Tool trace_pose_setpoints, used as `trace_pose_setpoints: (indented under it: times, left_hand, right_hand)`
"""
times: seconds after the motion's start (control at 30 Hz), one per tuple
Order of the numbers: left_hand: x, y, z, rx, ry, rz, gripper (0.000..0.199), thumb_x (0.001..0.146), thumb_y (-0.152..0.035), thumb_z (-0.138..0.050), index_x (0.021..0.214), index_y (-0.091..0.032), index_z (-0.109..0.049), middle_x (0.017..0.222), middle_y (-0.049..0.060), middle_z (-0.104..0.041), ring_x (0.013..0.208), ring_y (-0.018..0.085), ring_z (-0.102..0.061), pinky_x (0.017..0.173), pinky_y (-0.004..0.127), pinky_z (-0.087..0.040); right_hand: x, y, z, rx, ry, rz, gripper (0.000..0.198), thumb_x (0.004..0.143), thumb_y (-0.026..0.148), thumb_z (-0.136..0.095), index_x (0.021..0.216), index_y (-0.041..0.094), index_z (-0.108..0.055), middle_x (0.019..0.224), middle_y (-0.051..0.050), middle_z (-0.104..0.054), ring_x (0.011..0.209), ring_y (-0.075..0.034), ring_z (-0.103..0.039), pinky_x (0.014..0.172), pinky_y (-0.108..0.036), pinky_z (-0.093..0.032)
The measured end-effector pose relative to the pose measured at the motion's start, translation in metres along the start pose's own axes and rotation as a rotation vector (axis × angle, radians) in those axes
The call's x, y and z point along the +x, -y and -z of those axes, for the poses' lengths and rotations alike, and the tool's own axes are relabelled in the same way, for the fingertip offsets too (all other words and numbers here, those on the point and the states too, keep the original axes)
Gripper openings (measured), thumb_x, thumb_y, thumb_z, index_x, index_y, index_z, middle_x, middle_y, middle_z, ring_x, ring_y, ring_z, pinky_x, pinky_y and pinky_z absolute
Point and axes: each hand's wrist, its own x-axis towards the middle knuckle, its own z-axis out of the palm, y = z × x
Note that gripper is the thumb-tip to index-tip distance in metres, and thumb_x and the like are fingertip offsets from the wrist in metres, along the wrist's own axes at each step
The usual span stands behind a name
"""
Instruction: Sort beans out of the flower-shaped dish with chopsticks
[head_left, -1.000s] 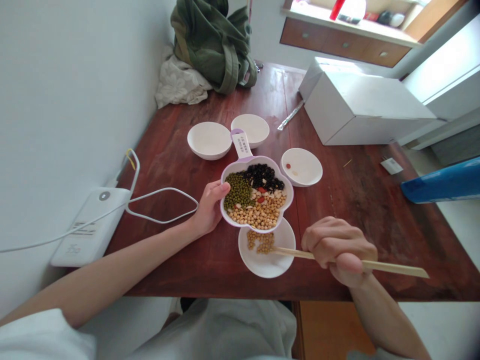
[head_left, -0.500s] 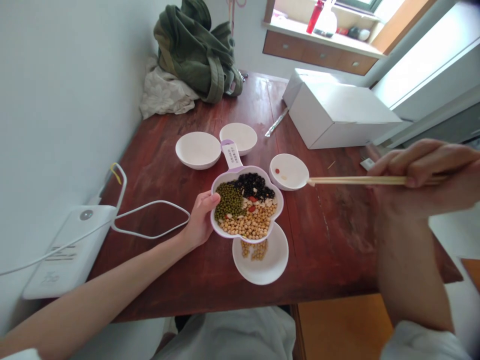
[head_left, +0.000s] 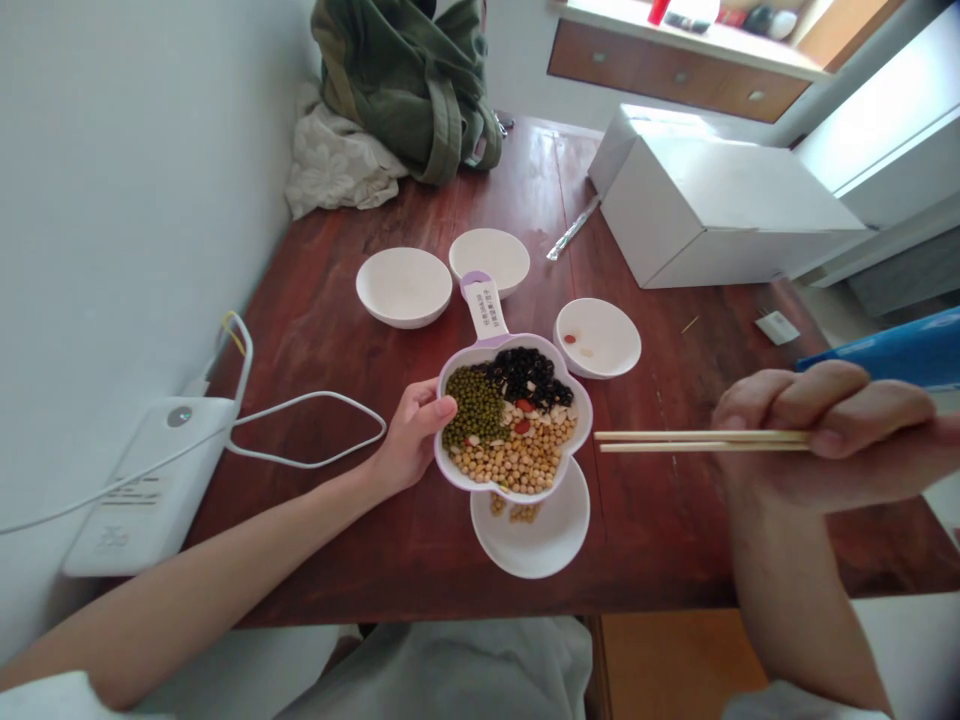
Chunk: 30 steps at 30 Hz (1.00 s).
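Observation:
My left hand (head_left: 416, 430) grips the left rim of a white and lilac flower-shaped dish (head_left: 454, 482), its thumb over the edge. In the dish lie green beans (head_left: 476, 408), black beans (head_left: 529, 375), yellow soybeans (head_left: 517, 460), pale flat pieces and some red ones. My right hand (head_left: 825, 430) is closed around a pair of wooden chopsticks (head_left: 697, 441), whose tips are slightly apart, hold nothing and point at the dish's right side. Partly under the dish is a white bowl (head_left: 540, 550) with soybeans. A small bowl (head_left: 622, 335) behind holds a red piece and a pale one.
Two more white bowls (head_left: 405, 290) stand behind the dish. A white box (head_left: 720, 200) is at the back right, a green bag (head_left: 397, 90) at the back left. A white power strip (head_left: 146, 490) with a looped cable lies left. Something blue (head_left: 900, 348) shows far right.
The chopsticks have come from the rim of the small right bowl down toward the dish's right edge, with my right hand lower. My left hand still holds the dish. The view has tilted down slightly.

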Motion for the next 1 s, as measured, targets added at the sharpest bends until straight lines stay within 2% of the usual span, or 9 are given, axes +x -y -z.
trace_pose_setpoints:
  times: [0.13, 0.27, 0.33, 0.53, 0.73, 0.9, 1.0]
  left_hand:
    - [0.0, 0.002, 0.002, -0.003, 0.017, -0.007, 0.049, 0.074, -0.062, -0.103, 0.095, -0.019, -0.09, 0.076, 0.006, -0.082, 0.062, 0.022, -0.077, 0.061, 0.03, -0.064]
    - [-0.002, 0.001, 0.002, 0.026, 0.006, 0.03, 0.051, 0.072, -0.065, -0.102, 0.093, -0.02, -0.09, 0.076, 0.008, -0.082, 0.073, 0.03, -0.082, 0.068, 0.037, -0.067]
    - [-0.003, 0.0, 0.001, 0.055, -0.016, 0.062, 0.05, 0.072, -0.065, -0.1, 0.093, -0.021, -0.09, 0.078, 0.009, -0.082, 0.081, 0.035, -0.084, 0.069, 0.039, -0.067]
    - [-0.003, 0.002, 0.003, 0.057, 0.024, 0.063, 0.051, 0.072, -0.067, -0.1, 0.092, -0.021, -0.089, 0.074, 0.007, -0.08, 0.076, 0.032, -0.082, 0.069, 0.039, -0.068]
    - [-0.003, 0.002, 0.001, 0.058, 0.022, 0.075, 0.048, 0.072, -0.066, -0.098, 0.079, -0.023, -0.079, 0.08, 0.007, -0.082, 0.1, 0.04, -0.085, 0.084, 0.047, -0.072]
    - [-0.001, 0.002, -0.002, 0.051, 0.014, 0.063, 0.052, 0.068, -0.067, -0.102, 0.08, -0.021, -0.082, 0.073, 0.008, -0.079, 0.096, 0.04, -0.086, 0.08, 0.046, -0.072]
    - [0.0, 0.004, -0.002, 0.047, 0.031, 0.037, 0.053, 0.07, -0.068, -0.101, 0.079, -0.019, -0.082, 0.075, 0.009, -0.08, 0.098, 0.04, -0.086, 0.085, 0.047, -0.073]
  right_hand:
    - [-0.01, -0.01, -0.016, 0.086, -0.078, 0.045, 0.053, 0.092, 0.072, -0.088, 0.071, 0.024, -0.084, 0.072, -0.011, -0.076, 0.072, -0.03, -0.08, 0.065, -0.047, -0.071]
    - [-0.028, -0.023, -0.032, 0.197, -0.227, 0.207, 0.054, 0.11, 0.062, -0.07, 0.081, 0.021, -0.09, 0.065, -0.009, -0.074, 0.058, -0.024, -0.077, 0.053, -0.037, -0.069]
    - [-0.033, -0.028, -0.038, 0.237, -0.277, 0.266, 0.057, 0.115, 0.058, -0.064, 0.084, 0.018, -0.091, 0.063, -0.008, -0.075, 0.055, -0.022, -0.076, 0.051, -0.032, -0.067]
    - [-0.032, -0.034, -0.041, 0.265, -0.25, 0.294, 0.058, 0.115, 0.055, -0.064, 0.082, 0.016, -0.091, 0.064, -0.008, -0.076, 0.057, -0.021, -0.077, 0.052, -0.031, -0.065]
    - [-0.033, -0.031, -0.04, 0.255, -0.221, 0.212, 0.055, 0.114, 0.056, -0.065, 0.083, 0.018, -0.091, 0.065, -0.009, -0.076, 0.059, -0.022, -0.075, 0.053, -0.034, -0.062]
    - [-0.033, -0.029, -0.042, 0.242, -0.212, 0.214, 0.053, 0.112, 0.056, -0.069, 0.081, 0.017, -0.089, 0.064, -0.009, -0.076, 0.056, -0.021, -0.073, 0.051, -0.033, -0.06]
    - [-0.031, -0.028, -0.041, 0.205, -0.225, 0.214, 0.055, 0.111, 0.058, -0.07, 0.077, 0.019, -0.086, 0.063, -0.008, -0.074, 0.054, -0.02, -0.071, 0.049, -0.033, -0.057]
